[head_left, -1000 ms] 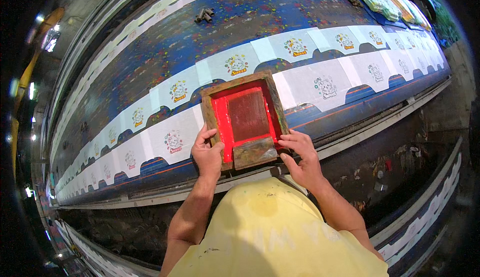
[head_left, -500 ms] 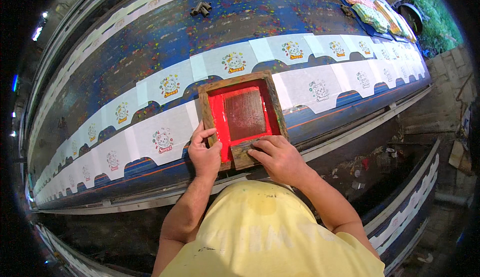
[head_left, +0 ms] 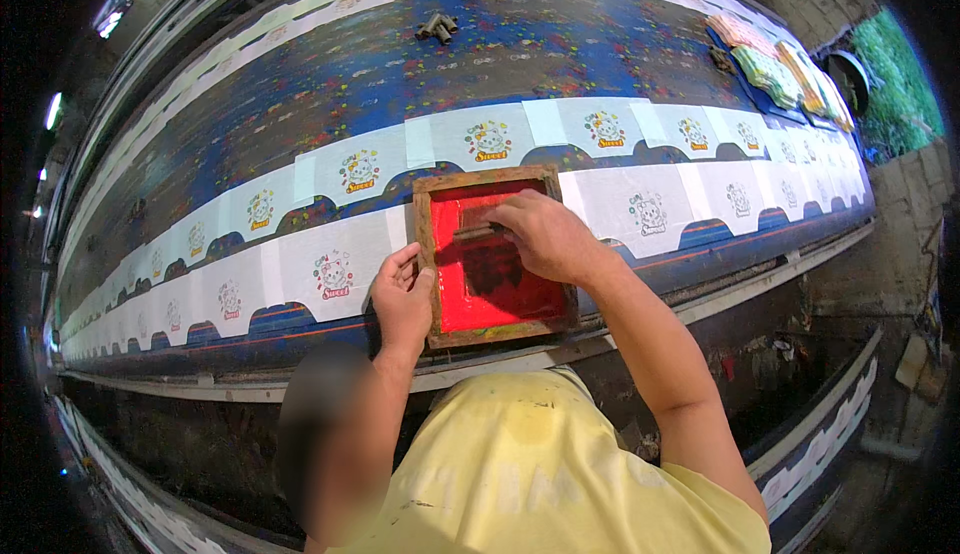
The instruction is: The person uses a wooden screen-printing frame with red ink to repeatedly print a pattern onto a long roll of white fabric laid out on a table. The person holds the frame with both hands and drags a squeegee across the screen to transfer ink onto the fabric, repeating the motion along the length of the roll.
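A square wooden screen frame (head_left: 495, 176) holding red ink (head_left: 462, 304) lies on the near row of white printed sheets (head_left: 650, 209). My left hand (head_left: 398, 302) grips the frame's left side, fingers curled at its outer edge. My right hand (head_left: 540, 239) reaches over the inside of the frame, its fingers closed on a wooden squeegee (head_left: 473, 233) in the upper half of the red area. The hand and its shadow partly hide that area. Sheets in both rows bear cartoon prints, some multicoloured, some in red or grey outline.
The long paint-speckled table (head_left: 250, 94) carries another line of sheets (head_left: 350, 4) along its far edge, some dark metal cylinders (head_left: 437, 29) and folded pastel cloths (head_left: 760, 69) at back right. A metal rail (head_left: 760, 276) edges the near side. A blurred dark shape (head_left: 325, 434) sits at lower left.
My right hand has gone from the frame's right side to the squeegee at its near edge, then carried it away from me across the red area. My left hand stays on the frame.
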Available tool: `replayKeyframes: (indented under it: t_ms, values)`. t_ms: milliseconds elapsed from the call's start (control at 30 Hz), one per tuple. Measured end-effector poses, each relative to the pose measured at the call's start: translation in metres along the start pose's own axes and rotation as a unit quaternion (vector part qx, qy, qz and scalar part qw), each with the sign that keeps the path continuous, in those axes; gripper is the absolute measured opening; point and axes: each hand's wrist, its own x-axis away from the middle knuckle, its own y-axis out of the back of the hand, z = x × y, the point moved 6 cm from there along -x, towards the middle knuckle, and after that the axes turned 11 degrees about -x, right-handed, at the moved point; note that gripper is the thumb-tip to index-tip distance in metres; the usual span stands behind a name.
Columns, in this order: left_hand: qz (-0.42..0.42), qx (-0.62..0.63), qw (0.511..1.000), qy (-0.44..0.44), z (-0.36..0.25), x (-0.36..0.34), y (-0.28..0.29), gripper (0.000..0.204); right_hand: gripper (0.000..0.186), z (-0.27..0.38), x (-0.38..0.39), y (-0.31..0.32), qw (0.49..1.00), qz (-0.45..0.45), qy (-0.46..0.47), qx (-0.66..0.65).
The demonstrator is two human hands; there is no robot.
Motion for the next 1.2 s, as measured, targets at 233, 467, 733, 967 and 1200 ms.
replayKeyframes:
  t_ms: [233, 467, 733, 967, 1200]
  values:
    - [-0.006, -0.062, 0.997, 0.041, -0.023, -0.004, 0.005, 0.061, 0.05, -0.007, 0.012, -0.008, 0.996, -0.045, 0.07, 0.044]
    - [-0.011, -0.057, 0.995, 0.083, -0.027, 0.0, 0.006, 0.065, 0.038, 0.023, 0.064, -0.026, 0.988, -0.041, 0.14, 0.059]
    - [-0.024, -0.08, 0.993, 0.086, -0.026, 0.001, 0.006, 0.066, 0.037, 0.042, 0.088, -0.014, 0.989, 0.029, 0.146, -0.008]
    - [-0.012, -0.09, 0.992, 0.082, -0.03, 0.001, 0.005, 0.064, 0.043, -0.017, 0.007, 0.011, 0.996, 0.055, 0.066, -0.031]
    - [-0.007, -0.103, 0.993, 0.064, -0.018, -0.003, 0.007, 0.061, 0.053, -0.018, -0.006, 0.005, 0.999, -0.019, 0.042, 0.026]
